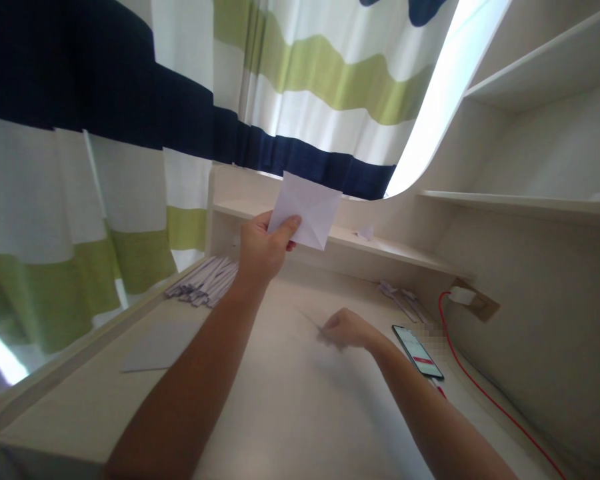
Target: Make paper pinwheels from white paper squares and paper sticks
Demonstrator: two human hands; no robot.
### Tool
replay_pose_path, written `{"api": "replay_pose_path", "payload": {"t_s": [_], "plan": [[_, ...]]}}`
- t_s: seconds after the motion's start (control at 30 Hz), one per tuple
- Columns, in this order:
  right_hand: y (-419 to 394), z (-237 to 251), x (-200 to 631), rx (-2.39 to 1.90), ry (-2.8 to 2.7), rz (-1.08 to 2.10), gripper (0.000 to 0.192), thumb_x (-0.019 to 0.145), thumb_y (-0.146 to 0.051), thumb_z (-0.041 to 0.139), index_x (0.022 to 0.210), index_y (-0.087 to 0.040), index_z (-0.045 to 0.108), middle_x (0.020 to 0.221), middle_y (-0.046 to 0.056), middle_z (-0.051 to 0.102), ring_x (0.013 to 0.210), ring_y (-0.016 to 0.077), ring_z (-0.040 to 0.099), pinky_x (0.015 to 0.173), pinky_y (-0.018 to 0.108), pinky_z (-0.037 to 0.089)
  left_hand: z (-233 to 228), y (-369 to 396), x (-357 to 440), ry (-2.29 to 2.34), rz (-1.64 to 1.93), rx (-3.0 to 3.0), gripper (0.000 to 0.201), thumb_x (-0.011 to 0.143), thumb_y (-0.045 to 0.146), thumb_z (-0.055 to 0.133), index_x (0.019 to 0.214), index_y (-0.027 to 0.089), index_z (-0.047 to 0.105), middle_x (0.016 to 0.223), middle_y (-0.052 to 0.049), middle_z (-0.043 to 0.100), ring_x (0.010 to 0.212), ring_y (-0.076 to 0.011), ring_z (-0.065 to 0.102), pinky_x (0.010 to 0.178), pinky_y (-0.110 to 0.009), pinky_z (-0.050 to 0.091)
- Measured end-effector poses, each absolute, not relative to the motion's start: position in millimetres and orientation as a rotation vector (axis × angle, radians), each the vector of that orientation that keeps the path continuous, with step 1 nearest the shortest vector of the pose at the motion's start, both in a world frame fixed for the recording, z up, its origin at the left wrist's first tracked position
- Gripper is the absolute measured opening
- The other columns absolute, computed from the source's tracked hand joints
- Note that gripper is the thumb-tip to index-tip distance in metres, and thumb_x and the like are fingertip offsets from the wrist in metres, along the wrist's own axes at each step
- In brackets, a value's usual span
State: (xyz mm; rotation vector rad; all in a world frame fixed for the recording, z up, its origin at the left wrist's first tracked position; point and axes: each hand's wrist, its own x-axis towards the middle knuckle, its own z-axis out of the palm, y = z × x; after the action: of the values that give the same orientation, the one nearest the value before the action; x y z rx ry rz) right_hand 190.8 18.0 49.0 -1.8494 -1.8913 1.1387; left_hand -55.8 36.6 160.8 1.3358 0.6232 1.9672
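My left hand [261, 250] is raised above the desk and pinches a creased white sheet of paper [307, 210] by its lower left corner, thumb on top. My right hand [345, 330] rests low on the pale desk top [290, 400], blurred; its fingers look closed near a thin faint strip, and I cannot tell if it holds anything.
A pile of folded paper strips [205, 281] lies at the desk's back left. A grey flat sheet [155, 347] sits near the left edge. A phone [417, 351] on a red cable [485, 393] lies at right. More paper bits [403, 300] lie below a low shelf [380, 245]. A striped curtain [130, 133] hangs behind.
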Motion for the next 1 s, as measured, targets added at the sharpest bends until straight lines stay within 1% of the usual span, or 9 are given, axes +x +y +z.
{"api": "replay_pose_path", "payload": {"t_s": [0.03,0.1,0.17,0.23,0.3,0.43,0.6,0.73,1.0], "plan": [[16.7,54.9,190.5,-1.749,-1.863,1.114,0.039,0.089,-0.051,0.082,0.087,-0.014,0.072,0.078,0.002,0.069,0.059,0.0117,0.057,0.058,0.027,0.048,162.0,34.1,-56.4,0.623,1.967,1.345,0.033,0.077,0.046,0.085,0.078,0.014,0.078,0.064,-0.003,0.07,0.055,-0.014,0.062,0.047,-0.022,0.05],[11.4,68.5,187.7,-1.519,-1.797,1.076,0.051,0.079,-0.065,0.082,0.081,-0.017,0.066,0.072,-0.001,0.062,0.053,0.0085,0.045,0.053,0.027,0.038,164.2,28.6,-56.9,0.621,1.973,1.37,0.034,0.077,0.047,0.086,0.078,0.014,0.078,0.065,-0.003,0.07,0.055,-0.0141,0.062,0.049,-0.022,0.05],[2.9,83.2,182.7,-1.296,-1.755,1.085,0.061,0.074,-0.077,0.078,0.084,-0.02,0.06,0.074,-0.002,0.058,0.057,0.0088,0.043,0.056,0.026,0.038,165.7,22.9,-56.4,0.621,1.988,1.401,0.034,0.078,0.048,0.086,0.076,0.015,0.078,0.064,-0.002,0.07,0.055,-0.0137,0.062,0.049,-0.022,0.05],[-7.1,96.6,177.2,-1.127,-1.753,1.129,0.065,0.072,-0.082,0.076,0.086,-0.021,0.058,0.076,-0.002,0.056,0.061,0.0116,0.048,0.06,0.028,0.042,166.2,17.4,-55.1,0.63,2.0,1.432,0.034,0.079,0.048,0.086,0.074,0.016,0.077,0.062,-0.002,0.069,0.054,-0.0132,0.061,0.049,-0.022,0.048],[-16.2,106.7,173.3,-0.999,-1.764,1.164,0.064,0.074,-0.08,0.079,0.09,-0.021,0.059,0.076,-0.001,0.056,0.065,0.0133,0.049,0.061,0.029,0.042,166.0,12.8,-53.2,0.653,2.006,1.462,0.033,0.081,0.048,0.086,0.073,0.016,0.077,0.061,-0.001,0.068,0.054,-0.0128,0.06,0.049,-0.022,0.047],[-25.1,114.3,173.3,-0.801,-1.861,1.213,0.059,0.074,-0.069,0.088,0.089,-0.018,0.063,0.077,-0.001,0.054,0.065,0.0116,0.043,0.059,0.026,0.035,165.1,7.4,-48.4,0.701,2.025,1.522,0.032,0.083,0.046,0.085,0.073,0.018,0.077,0.061,-0.001,0.068,0.055,-0.0132,0.059,0.049,-0.023,0.045],[-25.3,113.2,181.9,-0.824,-1.821,1.221,0.058,0.069,-0.064,0.093,0.087,-0.017,0.064,0.078,0.0,0.056,0.068,0.0121,0.046,0.06,0.025,0.037,164.4,5.8,-41.1,0.74,2.031,1.558,0.03,0.083,0.042,0.084,0.069,0.018,0.075,0.059,0.0,0.066,0.053,-0.0132,0.058,0.048,-0.023,0.043],[-27.6,116.5,186.6,-0.854,-1.808,1.164,0.053,0.071,-0.06,0.094,0.085,-0.017,0.066,0.077,0.001,0.057,0.067,0.0126,0.047,0.058,0.025,0.038,162.5,5.2,-36.0,0.74,2.013,1.587,0.03,0.083,0.043,0.084,0.068,0.019,0.074,0.058,0.0,0.065,0.054,-0.0132,0.058,0.048,-0.023,0.043],[-36.8,123.9,188.7,-0.856,-1.805,1.117,0.054,0.069,-0.064,0.093,0.083,-0.018,0.068,0.076,0.002,0.06,0.067,0.0141,0.05,0.059,0.027,0.041,162.2,1.0,-30.6,0.754,1.991,1.632,0.033,0.083,0.042,0.084,0.064,0.019,0.071,0.057,0.0,0.065,0.054,-0.0133,0.057,0.049,-0.023,0.043]]}}
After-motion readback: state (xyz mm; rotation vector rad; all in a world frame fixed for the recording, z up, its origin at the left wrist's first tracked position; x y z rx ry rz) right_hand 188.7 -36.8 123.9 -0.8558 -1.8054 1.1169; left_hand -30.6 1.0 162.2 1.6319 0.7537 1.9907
